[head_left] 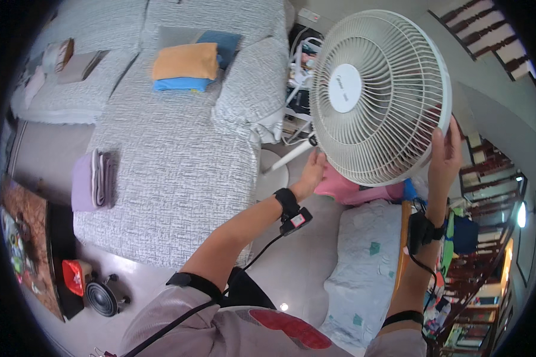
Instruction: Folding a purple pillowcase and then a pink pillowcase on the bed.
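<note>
A white standing fan [393, 89] with a round wire guard and a pale hub fills the upper right. Its head leans, and a white pole [295, 156] runs down from it to a round base on the floor. At the guard's right rim, my right hand [446, 156] grips with the thumb on the near side; some fingers are partly behind the rim. My left hand [311, 175] is closed at the lower left rim, close to the pole, its fingertips partly hidden. Black straps with small devices and cables sit on both wrists.
A grey patterned sofa [167, 149] spreads across the left, carrying folded orange cloth [186, 61] and a folded purple blanket [93, 181]. Below the fan are a pink item [351, 189] and a pale-blue padded surface [363, 256]. A wooden stair railing [488, 184] stands right; a red bin [74, 278] lower left.
</note>
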A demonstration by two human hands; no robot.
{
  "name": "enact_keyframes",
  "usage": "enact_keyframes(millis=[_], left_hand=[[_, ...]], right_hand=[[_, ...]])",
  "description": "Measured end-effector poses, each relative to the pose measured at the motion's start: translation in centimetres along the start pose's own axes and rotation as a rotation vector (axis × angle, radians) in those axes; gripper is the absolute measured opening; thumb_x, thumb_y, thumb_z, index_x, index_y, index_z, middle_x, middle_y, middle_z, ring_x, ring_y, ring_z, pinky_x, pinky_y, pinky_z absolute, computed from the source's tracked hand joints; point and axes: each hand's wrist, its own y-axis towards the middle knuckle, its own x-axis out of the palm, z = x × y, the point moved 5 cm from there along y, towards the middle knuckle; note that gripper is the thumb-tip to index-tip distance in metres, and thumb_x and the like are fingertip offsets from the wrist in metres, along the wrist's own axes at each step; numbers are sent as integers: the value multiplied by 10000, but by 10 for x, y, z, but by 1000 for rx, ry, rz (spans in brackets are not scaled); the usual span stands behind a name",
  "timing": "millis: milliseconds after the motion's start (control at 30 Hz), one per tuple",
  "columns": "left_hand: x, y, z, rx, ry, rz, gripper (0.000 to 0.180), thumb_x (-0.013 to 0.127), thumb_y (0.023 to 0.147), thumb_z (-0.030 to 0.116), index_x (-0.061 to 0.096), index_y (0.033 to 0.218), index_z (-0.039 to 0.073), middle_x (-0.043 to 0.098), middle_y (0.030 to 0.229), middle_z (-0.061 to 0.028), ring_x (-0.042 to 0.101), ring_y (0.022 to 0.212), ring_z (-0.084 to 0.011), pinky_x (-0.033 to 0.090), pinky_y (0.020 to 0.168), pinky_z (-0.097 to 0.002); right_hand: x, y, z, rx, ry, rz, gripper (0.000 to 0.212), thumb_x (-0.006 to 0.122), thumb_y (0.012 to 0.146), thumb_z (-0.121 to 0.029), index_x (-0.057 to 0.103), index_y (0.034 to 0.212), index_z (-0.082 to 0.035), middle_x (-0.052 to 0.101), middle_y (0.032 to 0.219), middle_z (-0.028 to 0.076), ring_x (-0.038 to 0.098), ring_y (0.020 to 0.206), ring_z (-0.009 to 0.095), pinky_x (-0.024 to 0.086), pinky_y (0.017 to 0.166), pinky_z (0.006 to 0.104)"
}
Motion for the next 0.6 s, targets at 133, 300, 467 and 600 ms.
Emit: enact_keyframes(millis=[133, 300, 467, 600], left_hand=[[-97, -58, -33, -175, 87, -38, 424, 448, 833, 343, 394, 1148, 64, 497, 1076, -69, 515, 887, -177, 445, 705, -343], [-270, -233, -54, -242, 376, 350, 265, 454, 759, 258, 540, 879, 38, 539, 739, -42, 511, 623, -136, 432, 486, -276], [-420, -486, -94, -194, 719, 327, 244, 544, 729, 145, 498, 930, 13, 538, 886, -60, 512, 809, -168, 461, 657, -316], [-425, -632, -99, -471, 176, 824, 344, 455, 814, 317, 483, 984, 19, 539, 934, -116, 543, 813, -210, 471, 694, -335]], right_hand=[[17, -16, -35, -82, -179, 164, 415, 503, 817, -122, 366, 1157, 72, 444, 1141, 157, 507, 942, 231, 403, 847, 301], [49, -107, -63, -327, 173, 159, 309, 491, 795, -115, 438, 1017, 94, 461, 1114, 159, 528, 880, 245, 445, 754, 308], [251, -275, -59, 399, 712, -857, 254, 537, 775, -39, 454, 1012, 2, 546, 870, 53, 525, 759, 116, 430, 685, 228], [332, -417, -115, 526, 795, -1100, 286, 542, 779, -60, 437, 1033, 19, 559, 868, 82, 541, 798, 127, 461, 697, 262]])
